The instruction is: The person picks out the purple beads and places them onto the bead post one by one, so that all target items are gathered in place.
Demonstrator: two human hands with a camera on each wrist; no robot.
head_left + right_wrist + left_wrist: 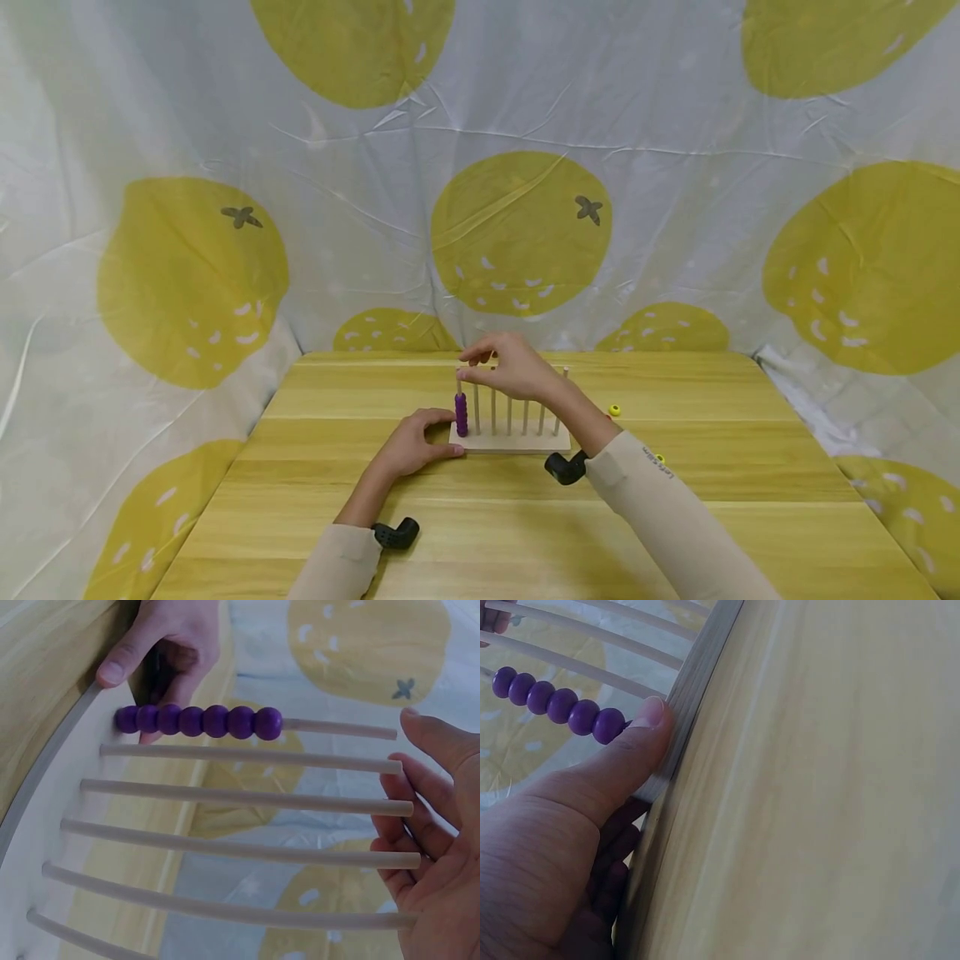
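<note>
A pale wooden peg rack stands on the table, its flat base (pixel 517 444) carrying a row of upright pegs (pixel 247 800). Purple beads (pixel 461 415) are stacked on the leftmost peg, whose upper part is bare; the other pegs I can see hold none. My left hand (pixel 411 446) grips the left end of the base, thumb on the front edge and fingers round behind. Above the peg tops hovers my right hand (pixel 513 367), its fingers loosely bent. In the right wrist view, nothing lies between that hand's thumb and fingers (pixel 431 791).
Right of the rack lies a yellow bead (pixel 615 410), with a bit of red beside my forearm. Another yellow piece (pixel 660 459) shows partly behind the right sleeve (pixel 660 500). A lemon-print cloth (pixel 360 208) hangs behind and beside the wooden table (pixel 480 533).
</note>
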